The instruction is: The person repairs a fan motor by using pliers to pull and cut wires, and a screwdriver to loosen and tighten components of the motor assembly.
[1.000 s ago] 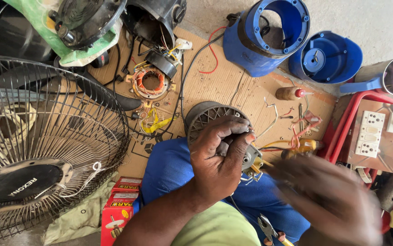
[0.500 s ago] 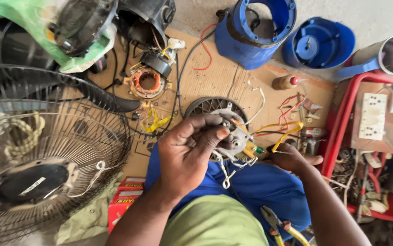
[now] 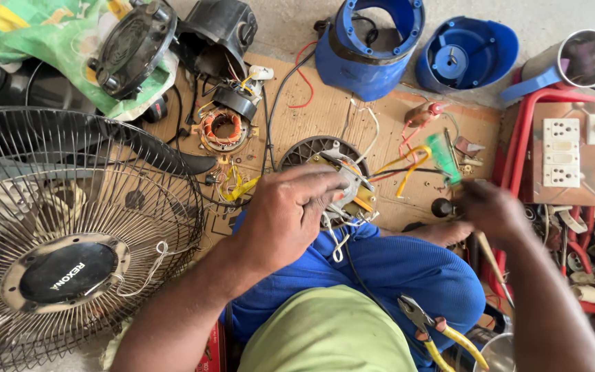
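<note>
My left hand (image 3: 290, 210) grips a small metal fan motor (image 3: 350, 189) with white, yellow and orange wires hanging from it, held above my blue-trousered knee. My right hand (image 3: 494, 210), blurred by motion, holds a green-handled tool (image 3: 443, 160) upright to the right of the motor, by the loose yellow wire (image 3: 407, 165). A round grey vented motor cover (image 3: 304, 150) lies on the cardboard just behind the motor.
A wire fan guard (image 3: 70, 234) fills the left. A copper-wound stator (image 3: 223, 129) and black housings (image 3: 221, 31) lie at the back. Blue plastic casings (image 3: 373, 48) stand behind. A socket board (image 3: 560, 153) in a red frame is on the right. Yellow-handled pliers (image 3: 442, 334) rest by my leg.
My right hand has risen from beside the motor and moved right, now holding the green-handled tool. My left hand has kept hold of the motor and tilted it slightly.
</note>
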